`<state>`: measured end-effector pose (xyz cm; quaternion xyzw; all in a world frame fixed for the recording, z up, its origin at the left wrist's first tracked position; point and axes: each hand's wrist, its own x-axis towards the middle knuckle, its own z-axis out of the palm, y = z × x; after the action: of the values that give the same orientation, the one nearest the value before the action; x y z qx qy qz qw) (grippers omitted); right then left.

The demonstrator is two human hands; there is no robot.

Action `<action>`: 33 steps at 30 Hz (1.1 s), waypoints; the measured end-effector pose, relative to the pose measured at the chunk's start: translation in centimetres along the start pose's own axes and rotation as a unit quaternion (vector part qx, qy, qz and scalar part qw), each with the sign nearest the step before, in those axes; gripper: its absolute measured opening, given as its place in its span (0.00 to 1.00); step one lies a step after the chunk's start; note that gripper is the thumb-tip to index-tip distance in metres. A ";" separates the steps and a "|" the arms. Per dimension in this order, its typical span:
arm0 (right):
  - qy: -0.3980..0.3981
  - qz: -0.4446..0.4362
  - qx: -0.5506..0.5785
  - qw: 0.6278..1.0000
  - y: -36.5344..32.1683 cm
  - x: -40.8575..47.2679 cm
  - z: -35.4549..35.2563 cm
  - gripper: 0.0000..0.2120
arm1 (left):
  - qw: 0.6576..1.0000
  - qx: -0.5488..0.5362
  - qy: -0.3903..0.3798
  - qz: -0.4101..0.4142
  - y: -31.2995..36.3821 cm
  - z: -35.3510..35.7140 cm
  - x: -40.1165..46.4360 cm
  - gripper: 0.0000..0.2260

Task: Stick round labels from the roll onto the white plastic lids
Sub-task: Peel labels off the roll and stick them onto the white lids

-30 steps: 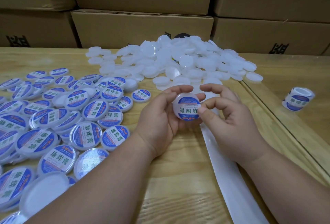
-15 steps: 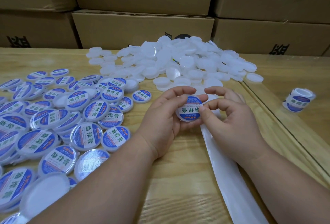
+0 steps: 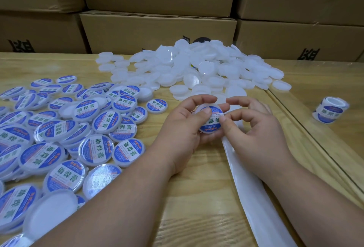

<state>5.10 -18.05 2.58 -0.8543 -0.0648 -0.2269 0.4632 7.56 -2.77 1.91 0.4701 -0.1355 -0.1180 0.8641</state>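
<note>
My left hand (image 3: 181,128) grips a white plastic lid (image 3: 211,122) bearing a round blue-and-white label, thumb pressed on the label's top. My right hand (image 3: 256,126) touches the lid's right edge with thumb and forefinger, its other fingers curled above. A pile of bare white lids (image 3: 197,69) lies at the back of the wooden table (image 3: 197,197). Labelled lids (image 3: 59,138) are spread over the left side. The label roll (image 3: 330,111) stands at the far right.
A strip of empty white backing paper (image 3: 254,193) runs from under my hands toward the near edge. Stacked cardboard boxes (image 3: 157,28) wall off the back. A seam (image 3: 315,142) runs diagonally across the table on the right.
The lid has been turned in my hands, and my left thumb has moved onto the label face. Both hands stay at the same place over the table.
</note>
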 end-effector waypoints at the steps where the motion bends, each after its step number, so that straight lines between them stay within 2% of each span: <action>1: 0.003 0.000 -0.002 1.000 0.0 0.0 0.0 0.08 | 1.000 -0.001 -0.002 -0.001 -0.1 0.0 0.0 0.11; 9: 0.012 0.001 -0.002 1.000 0.1 0.1 0.1 0.06 | 1.000 0.015 -0.008 0.012 -0.1 0.0 0.1 0.15; 16: 0.005 -0.009 0.008 1.000 0.1 0.1 0.1 0.08 | 0.998 0.049 0.005 0.043 -0.4 0.0 0.0 0.08; 20: 0.009 -0.012 0.012 1.000 0.4 0.1 0.1 0.10 | 0.995 0.080 0.029 0.047 -0.6 0.1 0.1 0.09; 23: 0.047 -0.005 0.036 0.998 0.4 0.2 0.1 0.07 | 0.995 0.073 0.045 0.045 -0.5 0.0 0.1 0.10; 26: 0.096 -0.004 0.054 0.994 0.9 0.6 -0.2 0.06 | 0.996 0.054 0.055 0.046 -0.5 0.0 0.2 0.14; 30: 0.105 0.008 0.064 0.992 1.4 0.8 -0.3 0.07 | 0.995 0.068 0.051 0.054 -0.5 0.0 0.2 0.22; 33: 0.101 0.011 0.068 0.992 1.6 0.7 -0.2 0.07 | 0.992 0.081 0.080 0.050 -0.4 0.1 0.3 0.19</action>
<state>6.19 -19.17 1.74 -0.7939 -0.0238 -0.3020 0.5272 7.78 -3.16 1.70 0.5394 -0.0986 -0.0258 0.8359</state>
